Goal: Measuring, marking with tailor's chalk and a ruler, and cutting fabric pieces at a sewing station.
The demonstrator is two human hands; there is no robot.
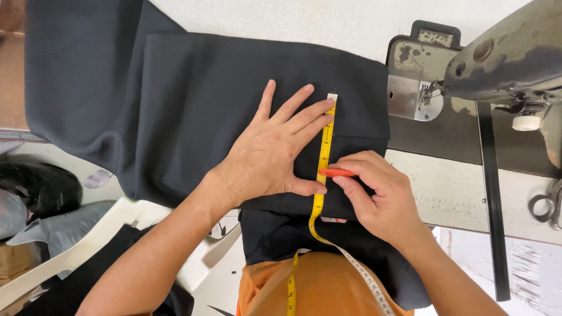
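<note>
A dark folded cloth (pixel 199 105) is spread across the pale table (pixel 456 193), and over its left edge a white plastic chair (pixel 126 219) and a black bag (pixel 38 187) are seen below. The left hand (pixel 272 155) is laid flat on the cloth with fingers spread and nothing grasped; its fingertips and thumb are pressed along a yellow tape measure (pixel 325 152), which is run straight down the cloth and hangs off the near edge over an orange shirt (pixel 316 289). Just right of the tape, a small orange piece of chalk (pixel 336 172) is pinched between thumb and fingers of the right hand (pixel 380 196), its tip touching the tape's edge.

Should the flat hand be lifted or slid, the tape could be shifted and any mark misplaced; the hanging end could also drag it askew. The folded layers might creep apart under pressure, it is judged.

Further right, the cloth's edge lies against the base of an old sewing machine (pixel 503 58), by which room on that side is limited. Scissors (pixel 547 205) rest at the far right edge, well apart from both hands.
</note>
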